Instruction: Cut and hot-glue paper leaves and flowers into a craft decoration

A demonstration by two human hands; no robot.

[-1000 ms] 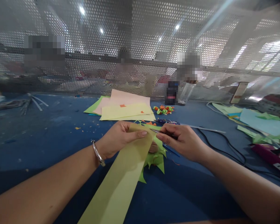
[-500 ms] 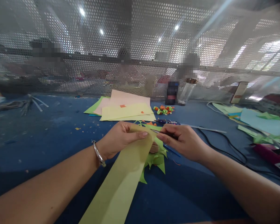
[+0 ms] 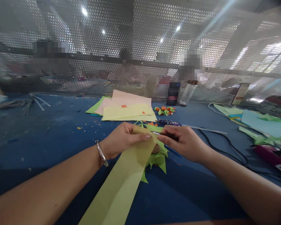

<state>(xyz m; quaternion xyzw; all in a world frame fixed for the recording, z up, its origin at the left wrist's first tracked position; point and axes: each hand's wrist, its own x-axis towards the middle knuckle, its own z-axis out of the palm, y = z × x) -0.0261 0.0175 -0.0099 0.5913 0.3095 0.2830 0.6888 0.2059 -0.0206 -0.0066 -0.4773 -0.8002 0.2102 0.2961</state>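
Note:
My left hand pinches the upper end of a long yellow paper strip between thumb and fingers. The strip slants down toward the front edge of the table. In my right hand is a pair of scissors, its slim metal blades at the strip's top right corner. My fingers hide most of the handles. Beneath the strip lie pointed green paper pieces, with a small brown rounded object partly covered among them.
Pink, yellow and green sheets lie behind my hands, beside small orange and green curls. A dark blue glue gun has a black cord. At right are paper scraps and a magenta power strip. Perforated metal screens the back.
The scissor blades have moved slightly left, farther onto the strip's corner. Both hands keep their grip, and the view has shifted a little.

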